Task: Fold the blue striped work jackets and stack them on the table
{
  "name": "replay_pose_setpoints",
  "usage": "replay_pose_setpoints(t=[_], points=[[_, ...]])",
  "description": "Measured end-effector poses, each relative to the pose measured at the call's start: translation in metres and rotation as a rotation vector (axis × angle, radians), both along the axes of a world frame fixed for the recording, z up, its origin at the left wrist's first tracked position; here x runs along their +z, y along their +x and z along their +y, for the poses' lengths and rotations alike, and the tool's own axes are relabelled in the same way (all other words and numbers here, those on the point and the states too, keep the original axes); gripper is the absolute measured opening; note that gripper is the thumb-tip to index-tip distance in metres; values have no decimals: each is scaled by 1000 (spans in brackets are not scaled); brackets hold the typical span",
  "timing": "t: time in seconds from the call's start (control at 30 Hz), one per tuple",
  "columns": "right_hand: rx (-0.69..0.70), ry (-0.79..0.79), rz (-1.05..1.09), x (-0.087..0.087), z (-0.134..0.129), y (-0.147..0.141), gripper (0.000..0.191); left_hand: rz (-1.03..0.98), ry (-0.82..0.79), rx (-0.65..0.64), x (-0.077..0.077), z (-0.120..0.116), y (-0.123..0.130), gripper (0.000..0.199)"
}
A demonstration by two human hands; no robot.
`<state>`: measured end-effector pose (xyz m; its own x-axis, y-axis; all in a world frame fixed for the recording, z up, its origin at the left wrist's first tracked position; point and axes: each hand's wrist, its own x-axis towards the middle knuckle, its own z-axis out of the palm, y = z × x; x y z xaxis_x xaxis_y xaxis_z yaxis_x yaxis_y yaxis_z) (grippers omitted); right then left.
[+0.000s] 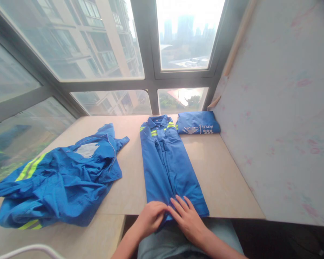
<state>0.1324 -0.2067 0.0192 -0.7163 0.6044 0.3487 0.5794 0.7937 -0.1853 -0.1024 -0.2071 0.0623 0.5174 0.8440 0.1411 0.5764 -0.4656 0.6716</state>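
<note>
At the near edge of the pale table (226,180), the hem of the blue jacket (167,162) is pinched by the left hand (153,217) and pressed by the right hand's (186,217) spread fingers. Left of the table's middle, a crumpled garment (70,180) is noted; at its far side, a folded one (198,123).

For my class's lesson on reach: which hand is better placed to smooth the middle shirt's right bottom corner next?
Probably the right hand: it lies open on the shirt, nearer that corner; the left hand is curled and farther off.
</note>
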Motion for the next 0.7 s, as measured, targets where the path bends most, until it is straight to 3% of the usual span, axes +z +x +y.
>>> replay_pose_setpoints(t=[0.07, 0.17, 0.3, 0.4, 0.57, 0.7], points=[[-24, 104, 20, -7, 2, -5, 41, 10, 57, 53, -6, 19, -11, 32], [-23, 152, 44, -11, 5, -5, 34, 100, 184, 267, -11, 63, -32, 34], [-18, 103, 90, -6, 2, -1, 32, 365, 223, 579, -8, 147, -59, 42], [-8, 133, 106, -3, -1, 4, 31, 547, 165, 712, -5, 216, -71, 52], [48, 272, 125, -14, 5, 12, 26, 582, 120, 720, -19, 303, -70, 59], [28, 325, 189, -35, 10, 9, 20, 594, 112, 684, -44, 327, -61, 58]])
